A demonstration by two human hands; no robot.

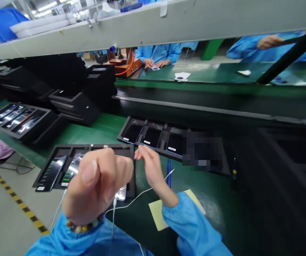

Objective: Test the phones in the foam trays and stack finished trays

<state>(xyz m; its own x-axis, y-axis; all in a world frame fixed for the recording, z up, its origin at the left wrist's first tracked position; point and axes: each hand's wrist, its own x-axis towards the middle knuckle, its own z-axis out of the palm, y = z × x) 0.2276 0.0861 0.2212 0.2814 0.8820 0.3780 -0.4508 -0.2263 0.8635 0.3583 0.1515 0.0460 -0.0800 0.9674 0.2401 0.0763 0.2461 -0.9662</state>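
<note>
My left hand (pixel 99 181) is raised close to the camera, clenched in a fist, with nothing showing from it. It hides part of the near black tray (pixel 83 147). In that tray lie a phone (pixel 52 173) with green marks on its screen, a second phone (pixel 74 165) and, partly behind my fist, another phone (pixel 121 193). A white cable (pixel 114 204) meets this last phone's lower edge. My right hand (pixel 151 165) hovers by the tray's right side, fingers loosely bent and stretched leftward, holding nothing visible. Beyond it, a far black tray (pixel 163 145) carries several dark phones.
A loose white cable (pixel 142 193), a blue pen (pixel 169 174) and yellow paper (pixel 156 215) lie around my right forearm. Stacked black trays (pixel 73 103) stand at left. A shelf edge (pixel 142 28) crosses overhead. Across the line, a person's hands (pixel 156 64) work at a green bench.
</note>
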